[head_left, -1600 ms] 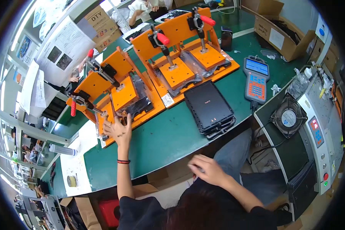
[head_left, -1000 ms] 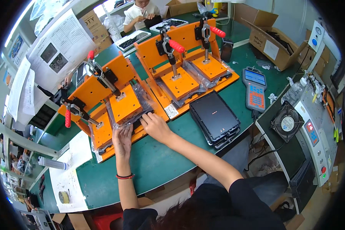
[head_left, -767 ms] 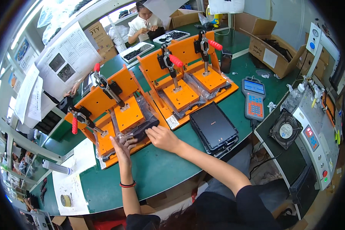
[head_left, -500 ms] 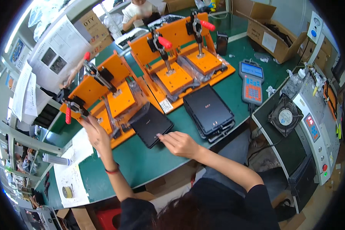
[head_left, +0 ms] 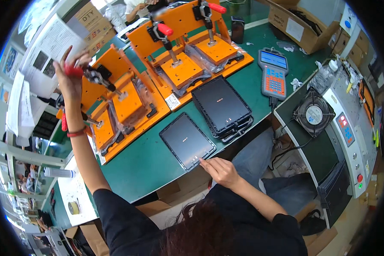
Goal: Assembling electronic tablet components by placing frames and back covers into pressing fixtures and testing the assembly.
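Note:
My left hand (head_left: 71, 83) is raised at the left orange press fixture, on the red handle (head_left: 74, 71) of a toggle clamp; its fingers are partly blurred around the grip. Below that clamp, an orange pressure plate (head_left: 126, 102) sits over clear film on the fixture base. With curled fingers, my right hand (head_left: 222, 171) pinches the near corner of a thin black rectangular panel (head_left: 184, 138) with a raised rim. The panel is at the table's front edge; whether it touches the table I cannot tell. Right beside it is a stack of similar black panels (head_left: 222, 104).
A second orange fixture (head_left: 179, 70) with two red-handled clamps stands behind the stack. To the right are a blue-grey handheld device (head_left: 273, 74), a black fan (head_left: 313, 117) and a white control unit (head_left: 347, 136). A tape roll (head_left: 74, 208) lies on white paper at left.
My left hand has gone up from the leftmost clamp to the neighbouring clamp's handle, which has swung left. My right hand has drawn the panel away from the fixture, toward me and right.

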Available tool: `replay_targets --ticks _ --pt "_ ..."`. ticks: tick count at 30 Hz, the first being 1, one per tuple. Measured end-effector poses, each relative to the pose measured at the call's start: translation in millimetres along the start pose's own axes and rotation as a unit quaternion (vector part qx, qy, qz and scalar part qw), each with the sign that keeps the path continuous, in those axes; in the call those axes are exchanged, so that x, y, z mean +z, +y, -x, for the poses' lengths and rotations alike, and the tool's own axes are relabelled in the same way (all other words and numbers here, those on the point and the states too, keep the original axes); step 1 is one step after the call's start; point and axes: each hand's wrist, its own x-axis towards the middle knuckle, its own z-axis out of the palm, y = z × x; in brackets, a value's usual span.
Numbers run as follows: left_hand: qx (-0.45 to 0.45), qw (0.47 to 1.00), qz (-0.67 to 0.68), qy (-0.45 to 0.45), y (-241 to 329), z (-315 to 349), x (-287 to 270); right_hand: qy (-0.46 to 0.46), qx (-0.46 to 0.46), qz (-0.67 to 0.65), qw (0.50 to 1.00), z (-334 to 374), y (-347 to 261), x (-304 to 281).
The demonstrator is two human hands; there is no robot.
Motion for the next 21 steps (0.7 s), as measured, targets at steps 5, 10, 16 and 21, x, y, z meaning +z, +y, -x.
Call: replay_targets --ticks 5,10,16,21 --pt "0.289 0.749 -0.596 0.0 -52.9 65.1 55.3 0.001 0.09 0.005 0.996 -2.0 -7.3 -4.8" --pt "0.218 0.725 -0.629 -0.177 -107.1 210.6 86.4 0.008 0.099 0.012 0.995 28.8 -19.2 -28.9" --pt "0.208 0.956 -0.204 0.027 -54.5 249.8 241.4 0.086 0.301 -0.015 0.95 103.8 -20.7 -110.5" --pt "0.202 0.93 0.093 -0.291 -41.6 280.7 409.0 0.209 0.449 0.183 0.849 152.6 -35.0 -203.4"
